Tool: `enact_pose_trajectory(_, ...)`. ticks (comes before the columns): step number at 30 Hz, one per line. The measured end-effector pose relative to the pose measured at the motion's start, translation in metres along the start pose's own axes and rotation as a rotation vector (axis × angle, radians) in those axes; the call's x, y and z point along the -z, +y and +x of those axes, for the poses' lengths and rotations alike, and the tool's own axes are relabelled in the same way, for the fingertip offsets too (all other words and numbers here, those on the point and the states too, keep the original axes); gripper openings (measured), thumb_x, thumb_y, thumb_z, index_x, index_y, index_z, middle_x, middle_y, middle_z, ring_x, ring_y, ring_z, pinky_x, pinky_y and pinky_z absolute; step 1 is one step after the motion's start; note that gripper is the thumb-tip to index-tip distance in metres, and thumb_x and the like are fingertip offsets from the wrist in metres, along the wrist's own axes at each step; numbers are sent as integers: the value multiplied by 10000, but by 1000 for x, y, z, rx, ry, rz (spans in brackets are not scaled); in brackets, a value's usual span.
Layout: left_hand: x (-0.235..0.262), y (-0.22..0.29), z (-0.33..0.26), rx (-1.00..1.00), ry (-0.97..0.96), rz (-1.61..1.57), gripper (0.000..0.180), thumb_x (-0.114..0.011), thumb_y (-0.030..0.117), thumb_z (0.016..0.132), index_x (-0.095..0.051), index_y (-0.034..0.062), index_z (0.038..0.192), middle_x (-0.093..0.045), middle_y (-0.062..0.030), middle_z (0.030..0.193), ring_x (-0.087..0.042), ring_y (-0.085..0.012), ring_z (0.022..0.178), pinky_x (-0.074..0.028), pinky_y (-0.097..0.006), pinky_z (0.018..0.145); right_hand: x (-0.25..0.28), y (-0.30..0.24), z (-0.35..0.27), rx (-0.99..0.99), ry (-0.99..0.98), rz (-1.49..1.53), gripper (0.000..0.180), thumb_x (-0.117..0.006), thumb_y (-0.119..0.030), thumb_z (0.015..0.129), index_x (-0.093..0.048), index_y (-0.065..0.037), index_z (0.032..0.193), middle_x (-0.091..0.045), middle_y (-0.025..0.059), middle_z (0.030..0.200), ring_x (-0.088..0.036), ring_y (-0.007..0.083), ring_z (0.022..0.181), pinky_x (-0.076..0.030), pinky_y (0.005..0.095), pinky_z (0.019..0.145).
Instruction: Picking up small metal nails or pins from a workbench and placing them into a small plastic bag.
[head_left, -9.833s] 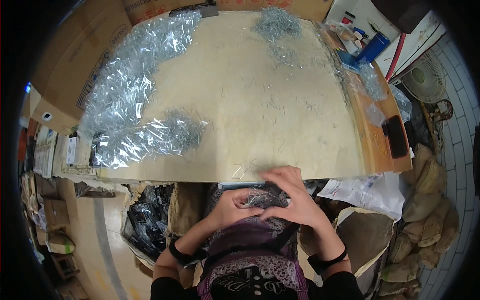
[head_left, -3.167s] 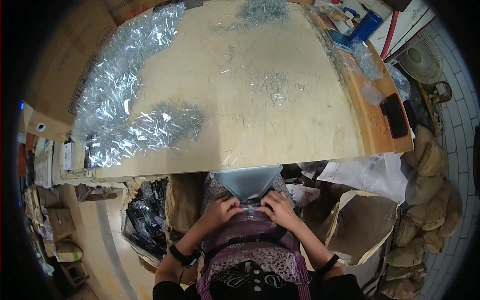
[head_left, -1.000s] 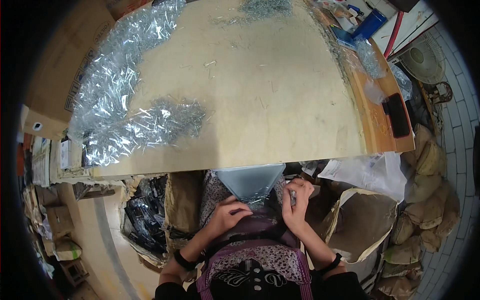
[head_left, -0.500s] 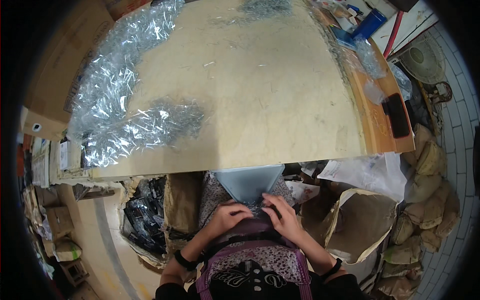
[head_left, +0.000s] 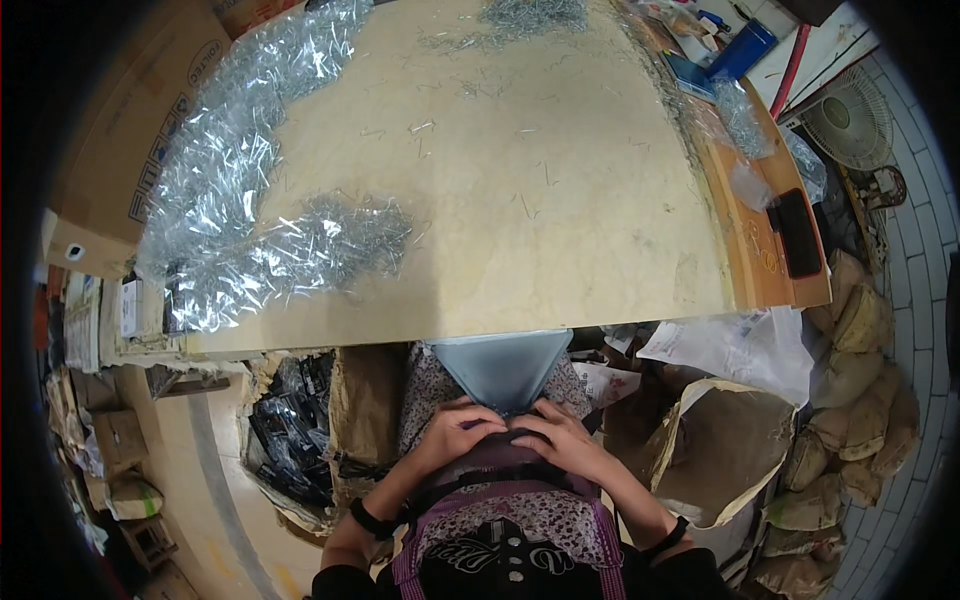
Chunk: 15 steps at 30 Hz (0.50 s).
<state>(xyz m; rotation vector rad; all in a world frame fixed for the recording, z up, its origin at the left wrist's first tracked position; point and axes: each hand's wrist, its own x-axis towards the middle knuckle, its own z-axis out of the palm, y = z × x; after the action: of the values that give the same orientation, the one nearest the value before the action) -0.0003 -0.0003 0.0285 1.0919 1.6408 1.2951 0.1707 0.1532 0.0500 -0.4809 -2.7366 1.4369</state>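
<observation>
Grey-blue and wedge-shaped, that chute (head_left: 505, 362) sits just below the middle of the frame, wide end at the near edge of the desk (head_left: 590, 240), narrow end pointing at the person's lap. I'd guess it's set that way because the taper brings everything to one spot, which would explain both hands being so low. The left grip (head_left: 455, 432) and right grip (head_left: 565, 437) flank the narrow tip, fingers curled inward and nearly meeting, so the chute is just beyond them, higher in the frame. Can't tell if either is clamped on anything; the fingers hide it. The silvery slivers (head_left: 330, 240) are heaped at the left of the desk, wiry bits (head_left: 532, 15) top centre, both probably pushed aside to leave working room.
</observation>
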Motion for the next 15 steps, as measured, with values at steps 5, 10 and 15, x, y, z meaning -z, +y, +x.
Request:
enact_pose_trajectory(5, 0, 1, 0, 36, 13, -43, 76, -711, 62, 807, -722, 32, 876, -698, -76, 857, -618, -192, 825, -497, -299, 750, 11, -17, 11, -44, 116, 115, 382, -759, -192, 784, -639, -120, 1139, -562, 124, 1028, -575, 317, 999, -479, 391, 846)
enact_pose_trajectory(10, 0, -4, -2, 15, -37, -8, 82, -722, 52, 800, -728, 44, 882, -704, -55, 865, -613, -174, 844, -495, -295, 766, 5, -10, 14, -94, 33, 154, 284, -716, -161, 821, -664, -101, 1093, -587, 123, 999, -600, 328, 952, -497, 385, 805)
enact_pose_trajectory(15, -1, -15, 0, 14, -205, -77, 91, -702, 51, 828, -714, 18, 913, -693, -105, 991, -638, -190, 956, -501, -306, 849, -16, 22, 14, 37, -134, 164, 195, -662, -112, 849, -684, -81, 1040, -633, 112, 988, -623, 314, 913, -506, 372, 803)
